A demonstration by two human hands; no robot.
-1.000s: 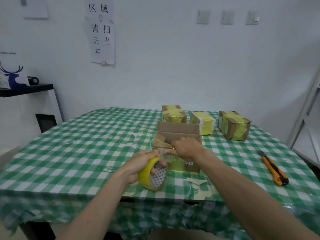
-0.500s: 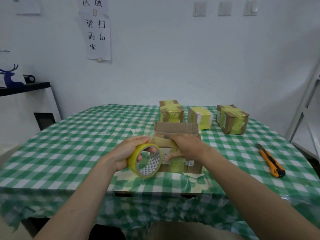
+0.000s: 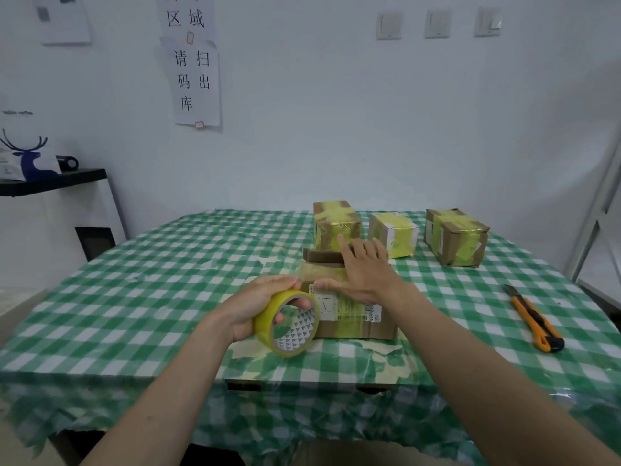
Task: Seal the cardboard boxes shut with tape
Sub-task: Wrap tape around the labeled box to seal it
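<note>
A brown cardboard box (image 3: 356, 322) with a white label stands near the table's front edge, its far flap still raised. My right hand (image 3: 364, 274) lies flat on the box's top with fingers straight, pressing yellow tape down. My left hand (image 3: 258, 304) grips a roll of yellow tape (image 3: 287, 322) just left of the box's front, fingers through the core. A strip of tape runs from the roll onto the box's top.
Three boxes wrapped in yellow tape stand at the back: one (image 3: 336, 228), one (image 3: 393, 238), one (image 3: 453, 237). An orange utility knife (image 3: 534, 319) lies at the right on the green checked tablecloth (image 3: 151, 297). A black shelf (image 3: 50, 179) stands at the left wall.
My right hand has opened flat and slid further back over the box's top. My left hand has drawn the tape roll up and then slightly back toward me.
</note>
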